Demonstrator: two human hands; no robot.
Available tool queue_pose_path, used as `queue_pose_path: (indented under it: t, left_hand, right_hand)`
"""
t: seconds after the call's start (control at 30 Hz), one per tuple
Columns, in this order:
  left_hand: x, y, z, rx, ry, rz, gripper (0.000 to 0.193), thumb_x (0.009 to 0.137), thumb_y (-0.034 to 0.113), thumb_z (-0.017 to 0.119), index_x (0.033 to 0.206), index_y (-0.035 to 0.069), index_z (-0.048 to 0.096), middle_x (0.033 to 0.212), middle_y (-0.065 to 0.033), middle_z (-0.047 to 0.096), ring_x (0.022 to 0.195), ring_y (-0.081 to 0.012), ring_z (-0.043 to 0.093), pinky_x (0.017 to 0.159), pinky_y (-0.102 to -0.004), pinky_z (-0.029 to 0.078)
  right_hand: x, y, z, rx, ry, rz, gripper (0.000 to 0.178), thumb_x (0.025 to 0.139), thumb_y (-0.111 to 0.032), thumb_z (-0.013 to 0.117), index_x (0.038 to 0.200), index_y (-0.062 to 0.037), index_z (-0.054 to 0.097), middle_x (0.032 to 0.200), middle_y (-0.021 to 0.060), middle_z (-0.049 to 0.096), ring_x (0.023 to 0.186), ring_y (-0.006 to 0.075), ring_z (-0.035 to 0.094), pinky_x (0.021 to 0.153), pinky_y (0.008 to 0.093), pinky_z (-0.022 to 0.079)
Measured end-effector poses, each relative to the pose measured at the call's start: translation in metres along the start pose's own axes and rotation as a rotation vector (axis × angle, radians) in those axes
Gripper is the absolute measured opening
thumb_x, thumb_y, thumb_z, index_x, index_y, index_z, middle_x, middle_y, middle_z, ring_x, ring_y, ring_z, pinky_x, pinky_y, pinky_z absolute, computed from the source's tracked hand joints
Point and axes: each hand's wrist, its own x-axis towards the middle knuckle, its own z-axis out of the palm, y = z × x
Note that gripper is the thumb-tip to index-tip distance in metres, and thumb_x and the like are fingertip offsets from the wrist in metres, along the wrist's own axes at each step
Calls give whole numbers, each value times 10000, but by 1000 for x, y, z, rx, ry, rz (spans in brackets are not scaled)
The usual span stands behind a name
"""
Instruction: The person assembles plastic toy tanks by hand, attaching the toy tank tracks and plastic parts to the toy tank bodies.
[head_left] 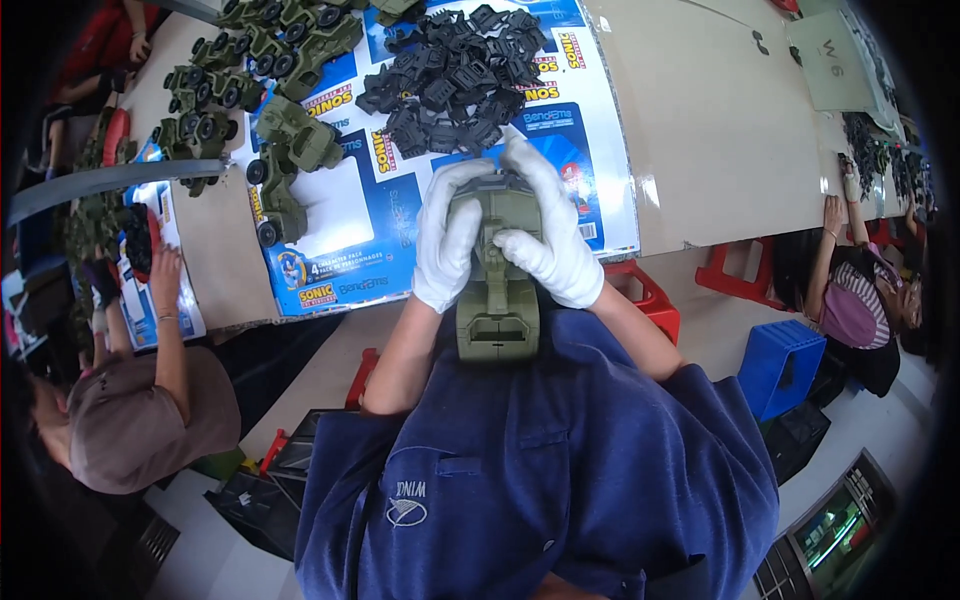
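Observation:
A green toy military vehicle (497,315) is held upright in front of my chest, at the near edge of the table. My left hand (444,245), in a white glove, grips its left side, with the thumb laid over the top. On the opposite side, my right hand (560,240), gloved too, wraps round the vehicle with its thumb pressed near the middle. A dark part shows at the far end between my fingers, partly hidden by them. Just beyond my hands lies a heap of black plastic parts (455,85).
Several green toy vehicles with black wheels (300,65) crowd the left of the table. Blue-and-white printed sheets (350,235) cover the tabletop (700,120). A grey metal bar (120,187) crosses at left. Co-workers sit on both sides; a blue crate (782,368) and red stools (735,275) stand at right.

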Motion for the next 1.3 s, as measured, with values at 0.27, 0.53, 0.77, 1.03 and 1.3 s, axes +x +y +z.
queue_pose_path:
  t: [0.27,0.53,0.77,1.03,1.3]
  left_hand:
    - [7,30,-9,-691,-256,-496,1106,693,445,861,1507,30,236,1485,-136,397,1387,-244,382,1135,-402,316]
    - [16,38,-9,678,-193,168,808,624,198,884,1334,62,521,1176,-153,651,1073,-285,645,836,-376,504]
    - [12,43,9,882,-208,418,752,643,192,798,1341,129,524,1120,-53,630,1057,-234,598,779,-361,411]
    - [11,47,17,995,-249,470,668,672,148,744,1308,171,541,1053,-27,611,1043,-217,582,743,-356,396]
    - [8,53,21,961,-303,394,810,597,165,829,1343,182,512,1123,-57,570,1068,-249,583,847,-372,430]
  right_hand:
    - [30,1,-21,183,-104,-42,909,764,-573,751,1381,15,436,1430,268,461,1348,389,434,1129,446,322]
    - [20,4,-30,773,-212,338,1146,774,-657,690,1542,26,182,1580,236,254,1460,338,278,1191,422,213]
    - [-2,25,-27,1333,-130,602,925,774,-298,812,1498,0,320,1511,196,405,1395,301,412,1167,410,326]
    - [-9,17,-31,1368,-65,600,925,719,-212,827,1480,8,350,1505,199,414,1376,299,439,1157,400,345]
    - [-8,16,-43,1285,-85,668,954,698,-253,848,1473,14,361,1488,193,436,1366,286,451,1149,396,353]
